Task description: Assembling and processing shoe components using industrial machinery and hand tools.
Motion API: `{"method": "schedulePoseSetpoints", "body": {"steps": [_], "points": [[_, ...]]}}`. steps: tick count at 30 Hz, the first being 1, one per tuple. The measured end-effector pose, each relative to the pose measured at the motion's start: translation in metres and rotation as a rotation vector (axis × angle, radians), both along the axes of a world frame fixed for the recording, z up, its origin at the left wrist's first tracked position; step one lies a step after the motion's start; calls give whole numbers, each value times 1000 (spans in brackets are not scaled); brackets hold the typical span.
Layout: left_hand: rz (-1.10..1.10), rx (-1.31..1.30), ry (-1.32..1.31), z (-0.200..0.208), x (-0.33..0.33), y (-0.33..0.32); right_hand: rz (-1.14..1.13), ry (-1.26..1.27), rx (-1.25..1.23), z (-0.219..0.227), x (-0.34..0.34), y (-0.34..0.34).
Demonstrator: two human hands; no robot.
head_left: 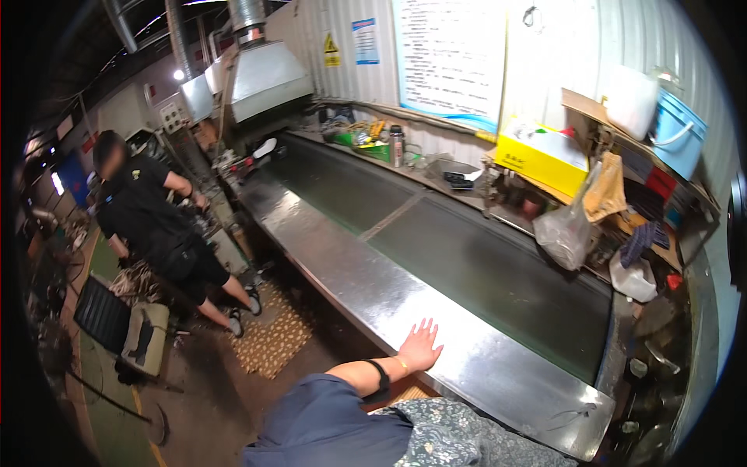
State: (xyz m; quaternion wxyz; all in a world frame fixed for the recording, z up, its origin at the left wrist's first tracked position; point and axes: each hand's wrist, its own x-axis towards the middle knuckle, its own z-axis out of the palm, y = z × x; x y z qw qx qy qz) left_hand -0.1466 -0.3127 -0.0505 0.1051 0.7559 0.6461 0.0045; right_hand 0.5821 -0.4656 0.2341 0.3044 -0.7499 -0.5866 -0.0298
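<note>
My left hand (420, 350) rests palm down on the shiny steel ledge (350, 276) that runs along the near side of a long conveyor. Its fingers are spread and hold nothing. A dark band sits on the forearm, and a thin bracelet circles the wrist. Beyond the ledge lies the dark green conveyor belt (482, 265), crossed by a pale seam (393, 216). My right hand is out of view. Patterned cloth (459, 436) covers my lap below the ledge.
Left, a person (144, 206) in black stands by machinery, near a chair (124, 327) and a patterned mat (272, 331). A metal hood (268, 82) hangs over the belt's far end. Along the wall are a flask (397, 146), yellow box (541, 159), plastic bag (564, 237) and blue bucket (679, 134).
</note>
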Motion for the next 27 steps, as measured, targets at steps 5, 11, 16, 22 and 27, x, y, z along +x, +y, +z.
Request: {"method": "schedulePoseSetpoints", "body": {"steps": [5, 11, 16, 22, 27], "points": [[24, -17, 45, 5, -6, 5, 121, 22, -16, -14, -40, 88], [8, -37, 30, 12, -5, 2, 239, 13, 3, -2, -98, 177], [36, -32, 3, 9, -9, -14, 320, -11, 32, 27, -165, 242], [272, -164, -550, -4, 30, 9, -9, -50, 70, 73, -105, 160], [-557, 62, -578, -23, 161, -11, -974, -41, 18, 71, -6, -295]]}}
